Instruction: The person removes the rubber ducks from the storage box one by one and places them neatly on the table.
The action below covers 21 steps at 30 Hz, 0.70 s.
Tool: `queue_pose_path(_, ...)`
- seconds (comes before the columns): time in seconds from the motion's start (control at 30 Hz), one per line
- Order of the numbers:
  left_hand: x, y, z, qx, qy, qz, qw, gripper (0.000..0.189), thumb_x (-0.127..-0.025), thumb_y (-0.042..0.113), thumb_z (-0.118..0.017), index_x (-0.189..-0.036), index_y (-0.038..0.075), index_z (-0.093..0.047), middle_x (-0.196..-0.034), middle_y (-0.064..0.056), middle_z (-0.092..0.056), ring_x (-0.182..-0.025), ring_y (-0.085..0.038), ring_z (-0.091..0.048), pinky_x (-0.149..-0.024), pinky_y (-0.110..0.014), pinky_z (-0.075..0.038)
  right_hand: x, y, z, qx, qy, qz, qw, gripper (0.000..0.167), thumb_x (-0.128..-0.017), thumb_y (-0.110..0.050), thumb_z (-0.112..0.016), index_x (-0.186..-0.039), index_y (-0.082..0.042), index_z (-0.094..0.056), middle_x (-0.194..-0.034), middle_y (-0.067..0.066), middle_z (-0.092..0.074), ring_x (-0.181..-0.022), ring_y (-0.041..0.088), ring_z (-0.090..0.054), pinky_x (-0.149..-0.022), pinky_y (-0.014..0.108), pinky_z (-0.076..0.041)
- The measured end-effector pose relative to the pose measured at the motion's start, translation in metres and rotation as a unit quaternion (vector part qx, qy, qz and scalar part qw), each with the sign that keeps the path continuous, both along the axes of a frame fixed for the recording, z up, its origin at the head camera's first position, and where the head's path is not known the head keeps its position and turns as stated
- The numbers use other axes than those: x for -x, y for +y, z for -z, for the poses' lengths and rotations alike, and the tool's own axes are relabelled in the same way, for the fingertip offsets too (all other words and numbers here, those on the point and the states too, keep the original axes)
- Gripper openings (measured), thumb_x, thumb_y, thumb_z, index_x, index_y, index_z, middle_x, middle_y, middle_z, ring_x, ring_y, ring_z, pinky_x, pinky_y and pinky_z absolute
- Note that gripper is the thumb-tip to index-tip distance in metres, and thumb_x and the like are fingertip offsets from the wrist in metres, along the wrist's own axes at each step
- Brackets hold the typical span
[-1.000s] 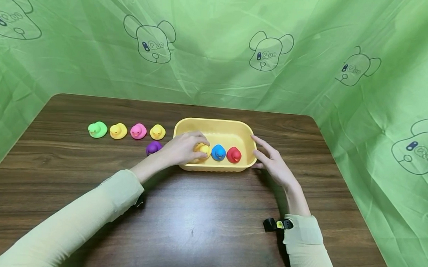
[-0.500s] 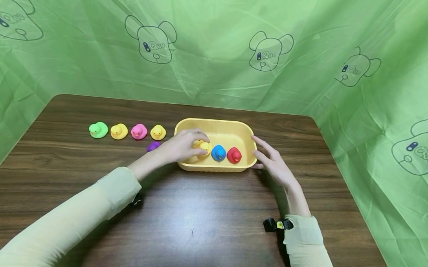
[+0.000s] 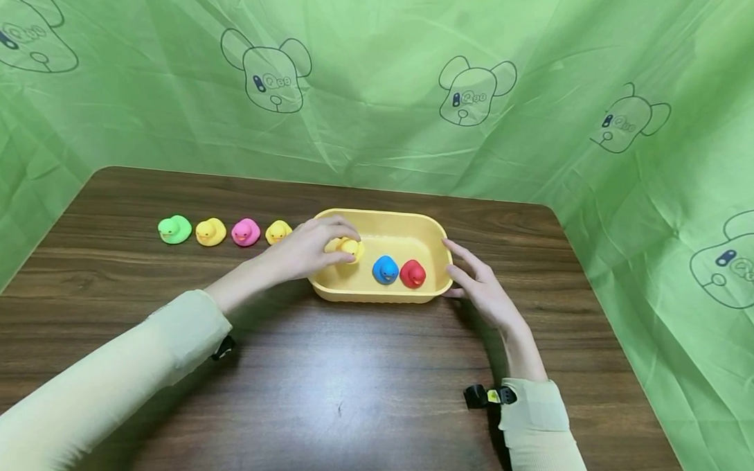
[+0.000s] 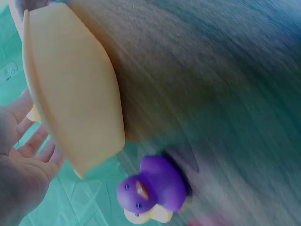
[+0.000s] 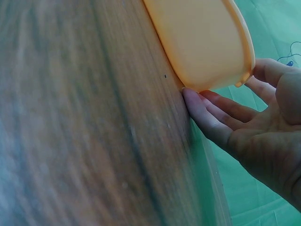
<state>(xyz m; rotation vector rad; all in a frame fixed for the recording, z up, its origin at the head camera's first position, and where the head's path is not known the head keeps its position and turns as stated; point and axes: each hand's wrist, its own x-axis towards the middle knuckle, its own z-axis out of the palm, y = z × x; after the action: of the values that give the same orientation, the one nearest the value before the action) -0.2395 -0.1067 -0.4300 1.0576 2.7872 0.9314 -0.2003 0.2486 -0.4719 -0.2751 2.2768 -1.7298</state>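
- Here, my left hand [image 3: 298, 252] is pinching a smooth, rubbery, yellow toy duck [image 3: 349, 249] between thumb and fingers, holding it toward the left end of a pale-yellow, round-cornered plastic tub [image 3: 408, 235].
- Whether that duck is clearing the tub's floor, I can't tell.
- Over at the other end, my right hand [image 3: 484, 288] is touching the tub's right rim and outer wall, its fingers lying extended.
- Inside, along the tub's near edge, a rubbery blue duck [image 3: 385, 270] and a rubbery red duck [image 3: 412, 273] are sitting side by side.
- On the dark brown, wood-grain table [image 3: 347, 380], four rubbery ducks are standing in a row toward the far left corner: a green duck [image 3: 174, 230] outermost, then a second yellow duck [image 3: 211, 232], a pink duck [image 3: 246, 232] and, nearest my left hand, a third yellow duck [image 3: 279, 232].
- A rubbery purple duck [image 4: 162, 188] is sitting just off the tub's left end, showing in my left wrist view.
- Green printed cloth [image 3: 380, 145] is hanging behind the table's far edge.
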Motion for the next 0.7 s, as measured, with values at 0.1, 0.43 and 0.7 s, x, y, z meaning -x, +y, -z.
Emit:
queue_pose_path(0.1,-0.001,-0.008,-0.004,-0.013,0.007,0.006,0.9999,0.038,-0.092,0.022,-0.078,-0.126,0.005,-0.071,-0.133,-0.012,-0.067,-0.129,-0.032,-0.062,-0.110,-0.051,-0.049,0.000,0.000,0.000,0.003,-0.001,0.000,1.0000,0.056,-0.109,-0.022,-0.050,-0.162,-0.019,-0.032,-0.162,0.020,-0.039,-0.125,0.033,-0.061,-0.088,0.036,-0.063)
queue_pose_path(0.43,-0.008,-0.037,-0.016,-0.033,0.029,0.003,0.9990,0.037,-0.093,0.019,-0.077,-0.126,0.004,-0.071,-0.133,-0.011,-0.068,-0.122,-0.030,-0.065,-0.102,-0.047,-0.053,0.000,0.001,0.000,0.009,-0.001,-0.001,1.0000,0.057,-0.109,-0.022,-0.050,-0.163,-0.018,-0.031,-0.161,0.021,-0.039,-0.127,0.036,-0.059,-0.088,0.036,-0.063)
queue_pose_path(0.7,-0.015,-0.064,-0.020,-0.024,0.024,-0.020,0.9992,0.035,-0.096,0.019,-0.074,-0.128,0.005,-0.070,-0.134,-0.010,-0.067,-0.127,-0.030,-0.063,-0.106,-0.051,-0.052,0.001,0.000,0.001,0.015,0.002,-0.005,0.9999,0.057,-0.110,-0.021,-0.049,-0.163,-0.016,-0.030,-0.163,0.020,-0.036,-0.130,0.041,-0.057,-0.088,0.036,-0.063)
